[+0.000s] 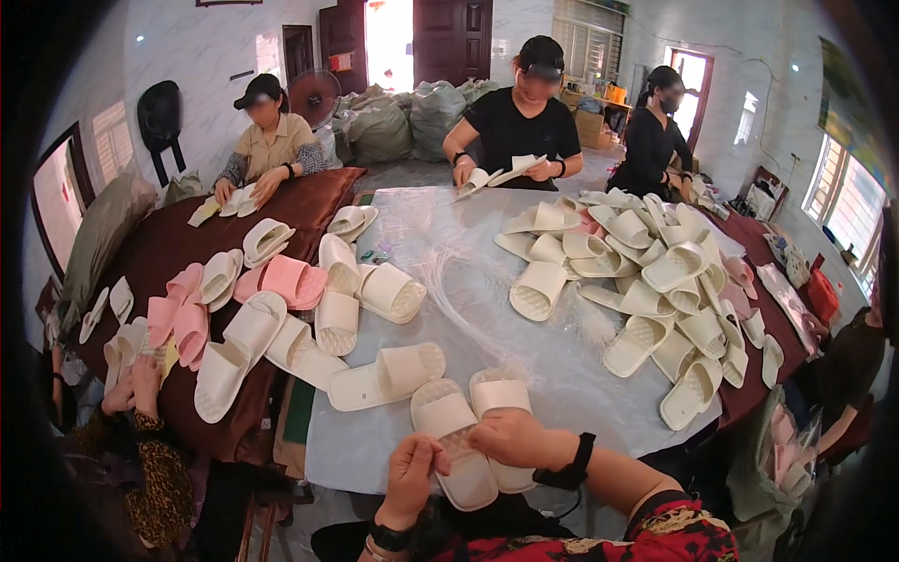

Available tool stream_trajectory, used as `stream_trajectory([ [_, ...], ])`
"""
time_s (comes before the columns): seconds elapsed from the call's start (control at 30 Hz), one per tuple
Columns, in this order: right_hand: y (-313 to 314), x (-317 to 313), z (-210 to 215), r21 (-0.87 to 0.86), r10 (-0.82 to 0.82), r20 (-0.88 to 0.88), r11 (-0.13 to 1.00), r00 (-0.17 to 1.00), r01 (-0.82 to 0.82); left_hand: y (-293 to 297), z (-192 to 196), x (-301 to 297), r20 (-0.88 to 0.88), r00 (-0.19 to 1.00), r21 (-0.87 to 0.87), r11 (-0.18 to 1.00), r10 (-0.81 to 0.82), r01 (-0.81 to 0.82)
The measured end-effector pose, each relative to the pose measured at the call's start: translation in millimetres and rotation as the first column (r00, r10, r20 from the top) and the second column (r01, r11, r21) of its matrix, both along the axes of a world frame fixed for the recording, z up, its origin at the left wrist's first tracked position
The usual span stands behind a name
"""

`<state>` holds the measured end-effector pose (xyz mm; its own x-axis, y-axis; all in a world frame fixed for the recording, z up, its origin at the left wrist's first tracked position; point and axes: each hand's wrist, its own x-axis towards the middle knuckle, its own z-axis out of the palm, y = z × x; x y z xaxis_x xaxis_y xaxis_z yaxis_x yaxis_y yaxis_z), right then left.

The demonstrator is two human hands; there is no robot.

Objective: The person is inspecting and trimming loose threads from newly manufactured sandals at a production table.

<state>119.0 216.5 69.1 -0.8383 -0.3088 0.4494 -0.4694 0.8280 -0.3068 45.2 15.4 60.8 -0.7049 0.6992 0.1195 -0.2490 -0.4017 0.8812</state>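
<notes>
On the far left, a brown cloth (136, 225) covers a table, and a co-worker's hands (140, 379) are at its near edge. Pink slippers (183, 318) lie just past them. Next come cream slippers (239, 351), bunched where the brown cloth meets a white sheet (351, 459). One more slipper (389, 377) lies sideways on the sheet.

The left hand (409, 482) is at the near edge, its fingers curled in together. I can't tell if they pinch anything small. Just beside it is a pair of cream slippers (448, 418), with the heels poking over the near edge. The right hand (515, 438) is over the right slipper of the pair. Its fingers are bent in tight, but what is inside them is hidden.

Past the pair, white strings (440, 281) lie on a wide strip of sheet. That strip runs up to a big slipper pile (646, 281) on the right.
</notes>
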Motion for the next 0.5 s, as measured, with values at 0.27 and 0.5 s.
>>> stream_trajectory([
  [0.27,71.8,-13.0,-16.9,0.027,-0.232,-0.082,0.972,0.969,0.235,-43.7,8.5,-20.2,0.162,0.969,0.17,0.962,0.185,-0.212],
  [0.5,87.3,2.8,7.9,0.153,-0.37,-0.181,0.905,0.911,0.397,-74.8,27.9,-19.0,0.252,0.967,0.314,0.942,0.035,-0.116],
])
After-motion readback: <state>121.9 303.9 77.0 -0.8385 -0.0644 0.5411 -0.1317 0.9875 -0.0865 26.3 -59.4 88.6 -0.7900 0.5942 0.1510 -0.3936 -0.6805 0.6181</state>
